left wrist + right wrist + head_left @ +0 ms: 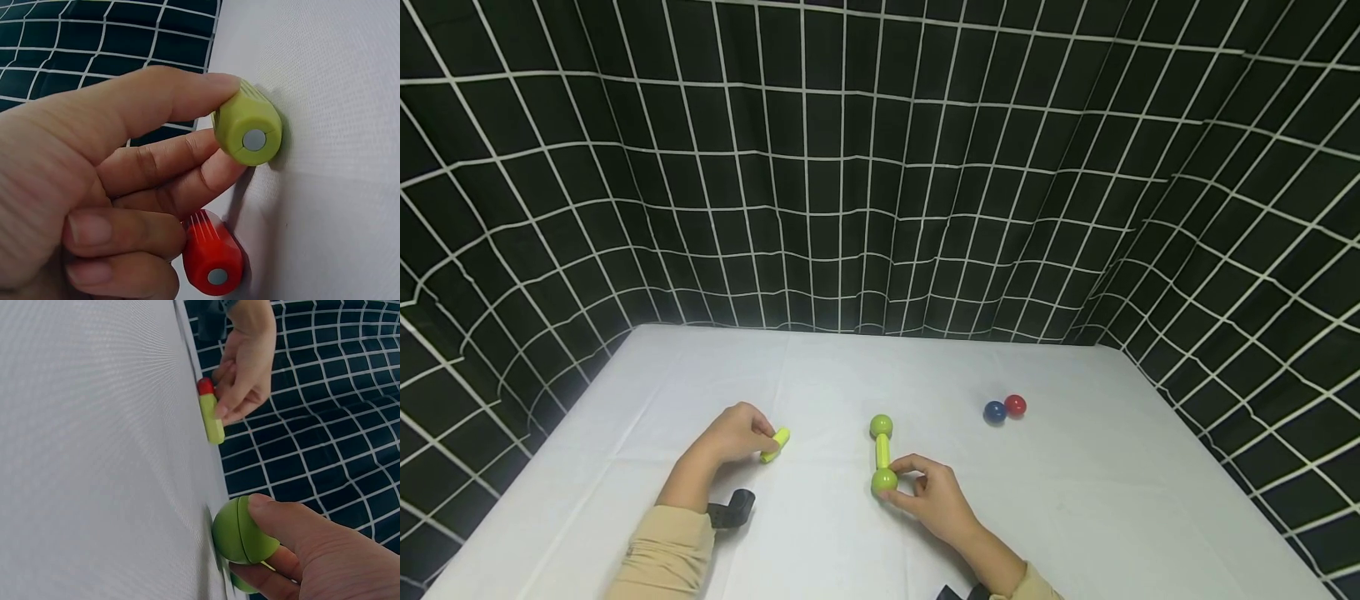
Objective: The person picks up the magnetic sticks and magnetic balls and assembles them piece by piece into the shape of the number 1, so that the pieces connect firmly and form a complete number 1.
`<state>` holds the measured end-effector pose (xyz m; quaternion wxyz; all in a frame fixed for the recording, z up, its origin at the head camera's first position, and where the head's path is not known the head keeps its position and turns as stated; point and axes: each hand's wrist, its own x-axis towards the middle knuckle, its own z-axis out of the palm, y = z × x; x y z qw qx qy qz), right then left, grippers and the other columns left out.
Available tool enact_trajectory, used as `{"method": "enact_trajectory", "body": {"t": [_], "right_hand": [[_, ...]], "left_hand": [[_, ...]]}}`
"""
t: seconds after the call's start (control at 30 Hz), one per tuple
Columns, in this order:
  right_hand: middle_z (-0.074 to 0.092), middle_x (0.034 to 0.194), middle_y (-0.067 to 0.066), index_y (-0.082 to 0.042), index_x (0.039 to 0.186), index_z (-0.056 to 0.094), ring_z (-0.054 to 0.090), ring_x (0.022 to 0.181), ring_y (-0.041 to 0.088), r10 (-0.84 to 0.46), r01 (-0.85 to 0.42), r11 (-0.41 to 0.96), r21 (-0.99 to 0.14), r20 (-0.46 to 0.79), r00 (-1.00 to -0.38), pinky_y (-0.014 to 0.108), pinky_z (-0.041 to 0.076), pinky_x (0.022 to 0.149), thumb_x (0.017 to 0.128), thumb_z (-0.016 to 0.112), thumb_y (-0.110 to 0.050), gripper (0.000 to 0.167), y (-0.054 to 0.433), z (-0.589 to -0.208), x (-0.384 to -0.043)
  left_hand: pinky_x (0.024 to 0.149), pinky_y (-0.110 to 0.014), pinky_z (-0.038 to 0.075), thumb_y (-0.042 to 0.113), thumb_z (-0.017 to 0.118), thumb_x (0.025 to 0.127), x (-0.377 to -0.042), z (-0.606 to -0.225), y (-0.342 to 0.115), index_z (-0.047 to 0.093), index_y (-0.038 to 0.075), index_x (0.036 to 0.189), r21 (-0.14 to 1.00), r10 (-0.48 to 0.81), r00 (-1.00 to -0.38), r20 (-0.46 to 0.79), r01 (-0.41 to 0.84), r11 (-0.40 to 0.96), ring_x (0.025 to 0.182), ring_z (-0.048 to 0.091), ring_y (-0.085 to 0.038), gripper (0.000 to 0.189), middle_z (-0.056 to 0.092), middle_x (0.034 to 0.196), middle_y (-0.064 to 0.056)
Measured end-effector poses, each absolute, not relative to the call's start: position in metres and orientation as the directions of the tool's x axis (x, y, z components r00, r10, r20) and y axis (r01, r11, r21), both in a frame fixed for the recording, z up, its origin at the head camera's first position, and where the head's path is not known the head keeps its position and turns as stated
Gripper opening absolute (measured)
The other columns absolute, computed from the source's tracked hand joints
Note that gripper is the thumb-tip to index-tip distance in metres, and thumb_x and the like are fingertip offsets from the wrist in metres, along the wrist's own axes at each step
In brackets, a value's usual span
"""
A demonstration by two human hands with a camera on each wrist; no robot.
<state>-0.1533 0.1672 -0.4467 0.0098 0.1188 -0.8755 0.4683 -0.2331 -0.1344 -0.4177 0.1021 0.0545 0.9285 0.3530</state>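
Note:
My left hand (735,435) pinches a short yellow-green rod (782,436) between thumb and fingers, low over the white cloth. In the left wrist view a round grey inset marks the end of this magnetic-looking rod (254,140), and a similar red rod (212,256) lies beside the fingers. The head view hides that red rod behind the hand. With thumb and fingers, my right hand (938,502) holds the near green ball (883,481). From this ball a yellow-green rod (882,451) runs away to a second green ball (882,425), making a dumbbell shape.
Toward the right of the white-covered table (1075,467), a blue ball (995,412) and a red ball (1016,406) sit side by side. A black curtain with a white grid (865,192) surrounds the back and sides. A black wrist mount (732,508) juts from the left wrist.

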Motion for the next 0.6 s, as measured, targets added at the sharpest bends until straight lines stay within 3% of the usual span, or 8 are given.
{"method": "enact_trajectory", "body": {"t": [0.1, 0.3, 0.6], "right_hand": [[0.066, 0.097, 0.01, -0.007, 0.101, 0.066, 0.029, 0.041, -0.003, -0.2, -0.222, 0.531, -0.818, 0.134, -0.971, 0.013, 0.026, 0.039, 0.072, 0.079, -0.025, 0.036, 0.1675, -0.447, -0.1532], [0.062, 0.08, 0.005, -0.007, 0.101, 0.066, 0.028, 0.041, -0.003, -0.201, -0.217, 0.54, -0.813, 0.126, -0.971, 0.013, 0.025, 0.039, 0.073, 0.079, -0.025, 0.036, 0.1677, -0.4475, -0.1533], [0.065, 0.083, 0.001, -0.009, 0.101, 0.066, 0.028, 0.042, -0.002, -0.204, -0.23, 0.552, -0.801, 0.138, -0.969, 0.012, 0.027, 0.039, 0.074, 0.077, -0.022, 0.033, 0.1676, -0.4487, -0.1539]], "left_hand": [[0.066, -0.035, 0.051, 0.017, 0.075, 0.07, -0.2321, -0.4166, -0.1337, 0.069, 0.0, 0.088, 0.659, 0.177, -0.973, -0.147, 0.037, 0.751, 0.075, 0.06, -0.019, 0.025, 0.069, 0.088, -0.009], [0.062, -0.031, 0.047, 0.022, 0.076, 0.069, -0.2309, -0.4156, -0.1336, 0.069, 0.002, 0.085, 0.643, 0.176, -0.974, -0.142, 0.044, 0.764, 0.071, 0.056, -0.017, 0.026, 0.067, 0.082, -0.006], [0.057, -0.027, 0.043, 0.026, 0.08, 0.067, -0.2299, -0.4164, -0.1313, 0.069, 0.005, 0.08, 0.617, 0.152, -0.977, -0.148, 0.029, 0.787, 0.066, 0.053, -0.016, 0.027, 0.065, 0.078, -0.004]]}}
